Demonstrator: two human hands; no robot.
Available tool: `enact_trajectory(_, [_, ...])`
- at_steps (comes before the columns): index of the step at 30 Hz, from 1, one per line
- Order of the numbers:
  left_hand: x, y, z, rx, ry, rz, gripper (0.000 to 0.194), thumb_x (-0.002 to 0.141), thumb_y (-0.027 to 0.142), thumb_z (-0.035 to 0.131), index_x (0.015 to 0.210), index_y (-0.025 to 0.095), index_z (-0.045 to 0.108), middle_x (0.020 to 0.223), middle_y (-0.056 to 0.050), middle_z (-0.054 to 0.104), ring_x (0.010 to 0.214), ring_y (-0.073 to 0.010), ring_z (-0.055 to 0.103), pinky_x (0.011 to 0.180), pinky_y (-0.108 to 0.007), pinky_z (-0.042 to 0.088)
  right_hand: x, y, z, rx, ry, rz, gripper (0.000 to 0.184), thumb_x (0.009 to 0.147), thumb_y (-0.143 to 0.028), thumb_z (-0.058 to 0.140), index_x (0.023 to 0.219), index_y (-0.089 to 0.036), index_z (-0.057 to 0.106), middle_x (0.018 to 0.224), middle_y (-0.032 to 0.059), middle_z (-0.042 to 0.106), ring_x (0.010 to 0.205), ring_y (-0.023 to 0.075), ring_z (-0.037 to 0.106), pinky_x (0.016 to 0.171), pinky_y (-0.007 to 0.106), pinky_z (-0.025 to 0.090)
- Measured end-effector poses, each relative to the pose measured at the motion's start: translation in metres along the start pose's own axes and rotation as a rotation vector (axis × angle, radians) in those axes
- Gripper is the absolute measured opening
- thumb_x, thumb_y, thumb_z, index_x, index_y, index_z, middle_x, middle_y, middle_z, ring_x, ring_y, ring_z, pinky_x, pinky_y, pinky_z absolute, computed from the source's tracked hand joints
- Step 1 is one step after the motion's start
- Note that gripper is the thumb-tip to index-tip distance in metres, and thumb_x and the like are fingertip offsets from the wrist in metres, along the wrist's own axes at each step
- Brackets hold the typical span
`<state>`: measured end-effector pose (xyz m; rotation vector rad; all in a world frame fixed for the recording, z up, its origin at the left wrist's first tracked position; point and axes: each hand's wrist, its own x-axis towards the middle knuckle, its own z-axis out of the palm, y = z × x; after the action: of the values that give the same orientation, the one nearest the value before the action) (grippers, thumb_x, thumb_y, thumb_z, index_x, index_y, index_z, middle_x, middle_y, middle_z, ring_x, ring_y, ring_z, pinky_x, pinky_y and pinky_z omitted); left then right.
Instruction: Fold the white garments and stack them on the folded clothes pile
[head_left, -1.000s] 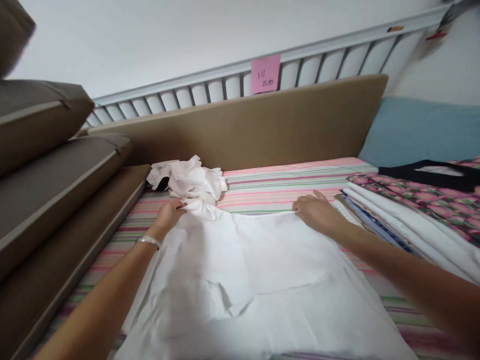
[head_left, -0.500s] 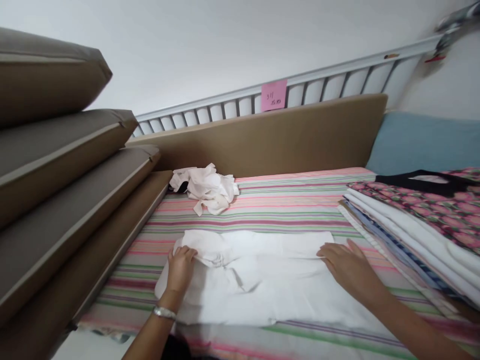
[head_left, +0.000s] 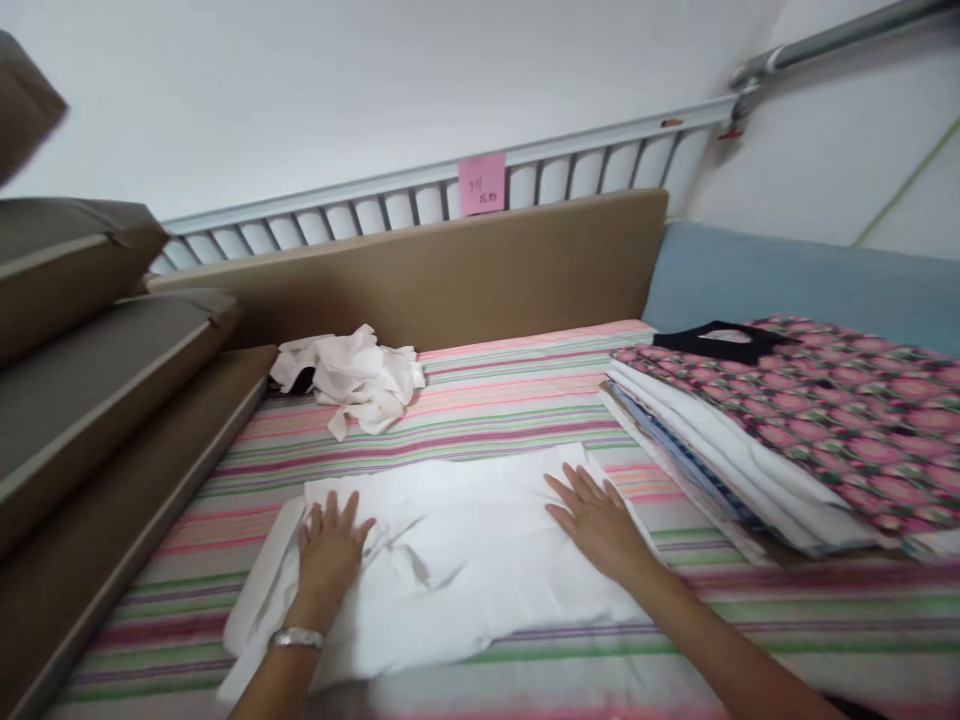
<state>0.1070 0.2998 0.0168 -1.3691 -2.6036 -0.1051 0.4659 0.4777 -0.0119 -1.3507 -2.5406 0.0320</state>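
A white cloth garment (head_left: 465, 560), partly folded and a little wrinkled in the middle, lies on the striped sheet (head_left: 517, 405). Flat on its left end rests my left hand (head_left: 330, 550), fingers spread, with a silver bracelet on the wrist. Across the cloth, my right hand (head_left: 600, 525) presses on the right end, its fingers also apart. A strip of white fabric sticks out beyond the left hand. What kind of garment it is cannot be made out.
At the back left sits a crumpled white cloth pile (head_left: 360, 375). Folded clothes (head_left: 720, 450) are stacked at right, a pink floral garment (head_left: 847, 410) on top. Brown cushions (head_left: 127, 400) rise on the left. A brown panel (head_left: 450, 285) stands before the radiator (head_left: 337, 220), which bears a pink note (head_left: 481, 184).
Both hands have gone from gripping the cloth's edges to lying spread on it. The upper part of the cloth now looks flatter. My view has turned to the right.
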Motion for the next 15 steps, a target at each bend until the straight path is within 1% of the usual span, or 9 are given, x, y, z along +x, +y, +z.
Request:
enact_trajectory(2, [-0.001, -0.003, 0.018, 0.046, 0.002, -0.002, 0.054, 0.087, 0.047, 0.039, 0.138, 0.027, 0.035, 0.147, -0.014, 0.030, 0.133, -0.0371, 0.025, 0.103, -0.055, 0.024, -0.002, 0.000, 0.003, 0.001, 0.005, 0.018, 0.048, 0.089, -0.049, 0.036, 0.132, -0.030, 0.045, 0.145, 0.0068, 0.034, 0.134, 0.0269, 0.027, 0.106, 0.052, 0.023])
enact_trajectory(4, [-0.001, -0.009, 0.023, 0.054, -0.001, 0.007, 0.055, 0.088, 0.048, 0.037, 0.138, 0.028, 0.033, 0.148, -0.014, 0.028, 0.134, -0.0365, 0.023, 0.105, -0.053, 0.022, -0.002, 0.001, 0.002, 0.038, 0.018, 0.020, 0.046, 0.089, -0.047, 0.035, 0.130, -0.030, 0.048, 0.143, 0.0060, 0.036, 0.133, 0.0265, 0.029, 0.106, 0.052, 0.024])
enact_trajectory(6, [0.000, -0.009, 0.016, 0.024, -0.062, -0.020, 0.054, 0.087, 0.049, 0.037, 0.138, 0.029, 0.035, 0.147, -0.013, 0.029, 0.134, -0.0370, 0.025, 0.103, -0.055, 0.024, 0.000, 0.007, -0.002, 0.122, 0.049, 0.024, 0.044, 0.090, -0.043, 0.032, 0.124, -0.025, 0.055, 0.139, 0.0074, 0.043, 0.130, 0.0252, 0.035, 0.105, 0.048, 0.028])
enact_trajectory(8, [0.002, 0.001, -0.001, -0.018, -0.091, -0.071, 0.054, 0.087, 0.048, 0.036, 0.137, 0.027, 0.036, 0.146, -0.014, 0.031, 0.133, -0.0377, 0.026, 0.101, -0.057, 0.026, 0.003, 0.021, -0.008, 0.226, 0.131, 0.064, 0.046, 0.090, -0.040, 0.030, 0.116, -0.018, 0.061, 0.132, 0.0113, 0.051, 0.125, 0.0238, 0.042, 0.104, 0.043, 0.033])
enact_trajectory(9, [0.001, 0.011, -0.012, -0.039, -0.069, -0.073, 0.054, 0.088, 0.048, 0.036, 0.137, 0.024, 0.038, 0.146, -0.015, 0.032, 0.133, -0.0376, 0.026, 0.101, -0.057, 0.027, 0.003, 0.029, -0.012, 0.272, 0.180, 0.116, 0.047, 0.089, -0.040, 0.030, 0.113, -0.015, 0.062, 0.127, 0.0135, 0.054, 0.122, 0.0237, 0.045, 0.102, 0.041, 0.035])
enact_trajectory(11, [-0.002, 0.043, -0.031, -0.083, 0.030, 0.021, 0.055, 0.088, 0.046, 0.035, 0.135, 0.017, 0.041, 0.144, -0.016, 0.034, 0.134, -0.0351, 0.024, 0.104, -0.053, 0.028, 0.003, 0.047, -0.019, 0.336, 0.212, 0.264, 0.047, 0.086, -0.041, 0.033, 0.108, -0.012, 0.063, 0.116, 0.0153, 0.061, 0.113, 0.0246, 0.052, 0.097, 0.038, 0.040])
enact_trajectory(12, [-0.005, 0.063, -0.037, -0.111, 0.081, 0.117, 0.055, 0.089, 0.046, 0.034, 0.134, 0.015, 0.042, 0.144, -0.016, 0.035, 0.135, -0.0329, 0.024, 0.105, -0.050, 0.027, 0.003, 0.055, -0.023, 0.358, 0.180, 0.338, 0.046, 0.084, -0.042, 0.034, 0.104, -0.013, 0.064, 0.110, 0.0146, 0.064, 0.108, 0.0251, 0.056, 0.093, 0.037, 0.042])
enact_trajectory(13, [-0.008, 0.083, -0.040, -0.142, 0.118, 0.208, 0.055, 0.089, 0.046, 0.034, 0.133, 0.015, 0.042, 0.144, -0.015, 0.036, 0.136, -0.0307, 0.024, 0.107, -0.048, 0.027, 0.002, 0.061, -0.027, 0.375, 0.118, 0.394, 0.045, 0.083, -0.043, 0.035, 0.099, -0.014, 0.065, 0.104, 0.0134, 0.066, 0.102, 0.0253, 0.059, 0.088, 0.036, 0.044])
enact_trajectory(15, [-0.015, 0.122, -0.037, -0.191, 0.134, 0.308, 0.058, 0.089, 0.048, 0.033, 0.134, 0.014, 0.040, 0.144, -0.014, 0.036, 0.136, -0.0294, 0.024, 0.107, -0.048, 0.028, 0.003, 0.068, -0.034, 0.405, -0.051, 0.450, 0.043, 0.081, -0.046, 0.037, 0.084, -0.017, 0.068, 0.092, 0.0108, 0.069, 0.090, 0.0249, 0.062, 0.078, 0.033, 0.045])
